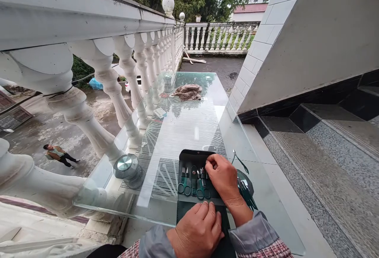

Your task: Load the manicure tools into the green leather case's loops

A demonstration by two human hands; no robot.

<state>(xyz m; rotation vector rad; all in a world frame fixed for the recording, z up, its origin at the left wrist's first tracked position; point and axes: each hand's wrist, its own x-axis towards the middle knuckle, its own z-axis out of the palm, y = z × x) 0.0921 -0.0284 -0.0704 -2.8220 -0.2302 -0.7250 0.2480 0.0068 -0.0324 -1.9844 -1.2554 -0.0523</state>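
A white railing [106, 76] lines the left of this terrace, stone stairs [325, 143] climb on the right, and between them stands a glass table [195, 121]. At its near end, right in front of the person, lies the dark case [189, 156], opened flat, so every tool faces up. Two pairs of scissors [184, 188] sit blades away, green handles nearest the person, tucked under bands that seemingly stop them sliding.

And here's the left hand [197, 228], fingers together and bent, pressed over the lower flap, probably to steady it; whether it grips anything underneath, I can't tell. The right hand [222, 175] is in at the case's upper right, thumb and fingertips drawn narrow; a tool or just the edge between them? Can't tell!

Just beyond that hand, nippers [240, 161] rest on the glass, and more tools [248, 194] lie by the forearm, perhaps for easy reach. Farther out, a small card [160, 112], then a crumpled cloth [188, 92] toward the far end.
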